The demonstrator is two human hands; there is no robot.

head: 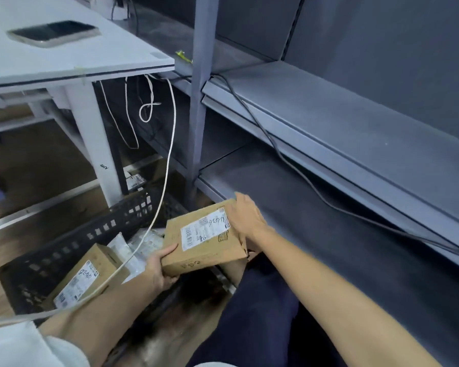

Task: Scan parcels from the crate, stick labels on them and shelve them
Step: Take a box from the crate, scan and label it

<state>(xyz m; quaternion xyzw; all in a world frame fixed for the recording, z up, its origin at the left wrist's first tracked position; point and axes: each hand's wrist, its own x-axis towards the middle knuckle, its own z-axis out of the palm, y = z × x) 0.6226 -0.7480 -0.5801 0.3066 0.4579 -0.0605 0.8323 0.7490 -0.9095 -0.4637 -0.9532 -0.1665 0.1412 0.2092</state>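
A flat brown cardboard parcel [210, 246] with a white printed label and handwriting on top is held tilted above the floor, just in front of the lowest grey shelf [316, 221]. My left hand [161, 271] grips its near left corner, thumb on top. My right hand [249, 217] grips its far right edge, fingers curled over the side. Below left stands a black perforated crate [64, 250] that holds another labelled brown box [82, 279] and several pale plastic mailer bags [141, 247].
A grey metal shelving unit fills the right side, with an upright post [199, 102] and a black cable [289, 160] trailing over its shelves. A white table [72, 54] at upper left carries a phone [53, 33]. A white cord [167, 160] hangs down across the crate.
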